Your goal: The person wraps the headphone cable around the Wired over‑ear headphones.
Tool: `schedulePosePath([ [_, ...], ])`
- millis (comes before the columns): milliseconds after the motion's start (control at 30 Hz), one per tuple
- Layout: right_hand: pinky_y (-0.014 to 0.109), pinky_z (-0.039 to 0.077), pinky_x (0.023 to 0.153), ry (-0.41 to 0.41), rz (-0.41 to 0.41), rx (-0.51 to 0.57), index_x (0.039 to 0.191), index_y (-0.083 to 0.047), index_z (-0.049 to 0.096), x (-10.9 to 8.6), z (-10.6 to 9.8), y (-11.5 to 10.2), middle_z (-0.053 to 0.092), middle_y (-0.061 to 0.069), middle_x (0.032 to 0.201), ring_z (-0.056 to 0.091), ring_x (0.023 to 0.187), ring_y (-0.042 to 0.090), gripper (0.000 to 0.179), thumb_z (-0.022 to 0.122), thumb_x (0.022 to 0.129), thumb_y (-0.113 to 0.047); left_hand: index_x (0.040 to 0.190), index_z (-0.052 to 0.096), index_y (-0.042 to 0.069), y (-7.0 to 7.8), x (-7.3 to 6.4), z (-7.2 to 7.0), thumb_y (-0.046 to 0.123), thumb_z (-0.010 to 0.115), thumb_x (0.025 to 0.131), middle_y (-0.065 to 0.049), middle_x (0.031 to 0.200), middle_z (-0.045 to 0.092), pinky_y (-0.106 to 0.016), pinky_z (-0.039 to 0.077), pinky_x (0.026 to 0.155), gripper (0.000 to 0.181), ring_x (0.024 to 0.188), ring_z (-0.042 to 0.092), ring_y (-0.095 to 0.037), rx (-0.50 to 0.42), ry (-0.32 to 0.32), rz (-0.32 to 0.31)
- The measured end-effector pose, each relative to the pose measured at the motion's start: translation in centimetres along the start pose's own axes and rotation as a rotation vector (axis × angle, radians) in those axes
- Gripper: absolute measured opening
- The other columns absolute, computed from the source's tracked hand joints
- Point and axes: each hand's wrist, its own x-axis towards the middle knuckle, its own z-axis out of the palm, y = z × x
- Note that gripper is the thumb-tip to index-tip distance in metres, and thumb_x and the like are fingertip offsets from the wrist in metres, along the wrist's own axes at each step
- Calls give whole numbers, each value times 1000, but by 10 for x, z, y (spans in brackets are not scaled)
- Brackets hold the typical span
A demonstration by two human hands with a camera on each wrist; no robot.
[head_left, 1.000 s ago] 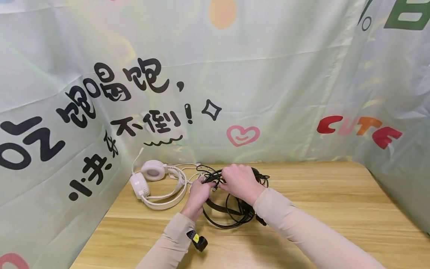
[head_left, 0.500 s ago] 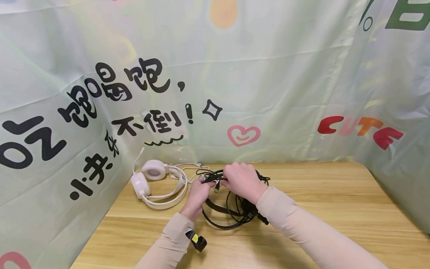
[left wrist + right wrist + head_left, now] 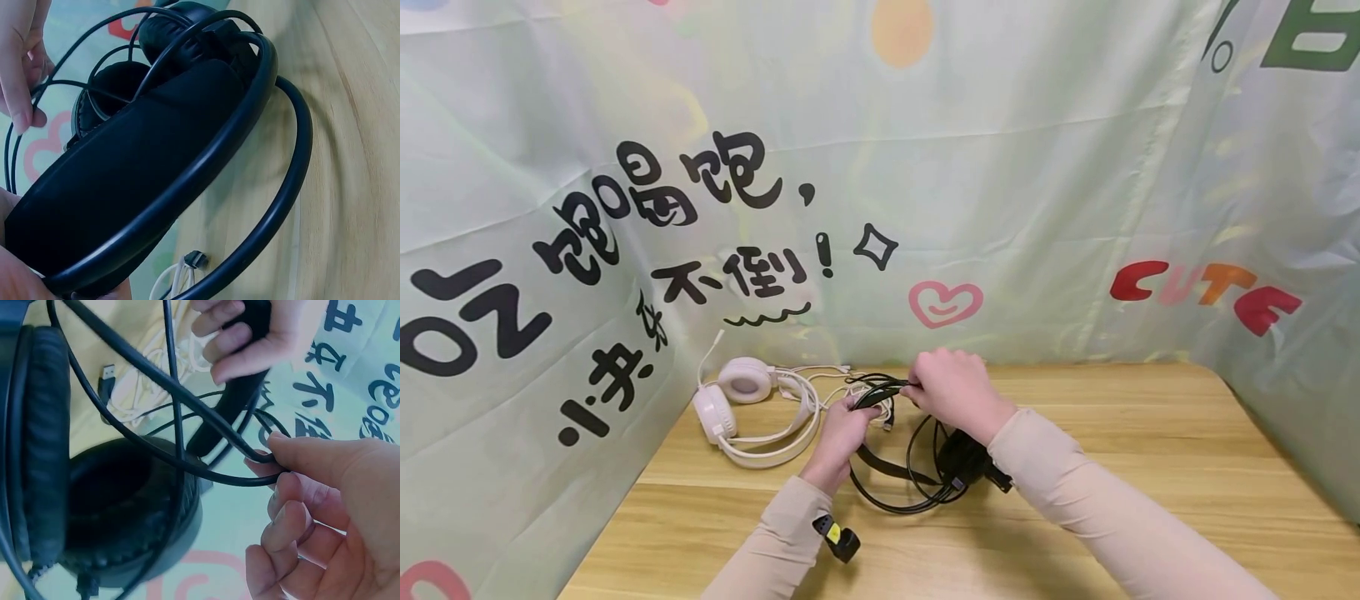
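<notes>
Hands point(image 3: 842, 437) point(image 3: 957, 392) close together, left gripping headband point(image 3: 137, 150), right pinching cable point(image 3: 232, 480)

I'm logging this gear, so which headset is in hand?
The black headset with round padded earcups: the left hand grips its headband, the right hand pinches black cable. The white headset with a boom microphone lies untouched.

A white plastic over-ear headset point(image 3: 713, 412) lies at the back left of the pale wooden table point(image 3: 1150, 433), before a printed pale fabric sheet point(image 3: 1030, 183). Right of it, a black padded headset point(image 3: 961, 458) has its headband point(image 3: 131, 156) in the left hand point(image 3: 844, 433), its 2 ear cups point(image 3: 44, 437) before the right hand point(image 3: 955, 390). Thin black cable point(image 3: 234, 480) spans between the hands; thin white cable point(image 3: 147, 362) lies behind the left.
</notes>
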Motion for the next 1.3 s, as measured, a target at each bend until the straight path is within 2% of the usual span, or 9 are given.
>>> schedulePosePath([
  [167,36,48,50,27,12,8,71,-24,76,-2,-12,8,65,-10,63,60,59,12,29,80,97,-35,111,71,-2,0,0,-2,11,71,94,1,88,51,-27,44,65,22,74,49,-16,7,-7,-10],
  [300,35,45,51,46,13,16,69,-23,74,-5,-23,16,60,-10,60,56,58,12,32,79,98,-36,108,69,-1,0,1,-4,10,69,96,1,88,50,-27,44,66,17,75,48,-17,2,-9,-8],
  [433,32,41,49,48,27,35,70,-21,74,-9,-33,23,57,-9,57,53,54,12,34,77,100,-37,99,65,2,0,2,-5,11,69,96,1,86,50,-27,44,65,10,73,48,-16,2,-5,-3],
  [600,32,42,50,52,65,60,79,-19,81,-13,-42,34,65,-8,62,57,56,13,28,76,101,-37,91,61,4,2,1,-7,11,71,94,0,86,51,-27,44,64,12,70,47,-15,4,1,1],
  [767,33,39,50,56,96,71,71,-22,73,-18,-51,45,60,-7,60,55,56,16,34,75,102,-37,88,59,5,4,-1,-10,10,71,94,1,83,50,-26,44,59,14,62,44,-13,-7,8,7],
  [867,33,37,51,57,119,70,67,-22,69,-22,-57,52,57,-6,59,53,56,17,38,74,102,-38,89,62,4,5,-1,-12,9,69,95,1,83,50,-27,43,61,10,65,44,-13,-14,3,12],
  [1100,35,38,52,47,170,84,78,-21,78,-26,-65,69,66,-5,66,57,60,19,29,73,102,-37,95,66,2,6,2,-16,9,67,94,1,88,50,-28,42,64,7,73,45,-16,-13,19,21],
  [1300,36,41,54,41,198,80,86,-21,82,-31,-68,81,70,-6,71,61,63,19,25,73,102,-38,98,65,1,9,3,-20,11,69,94,-1,91,52,-26,43,60,12,70,44,-16,-77,32,14],
])
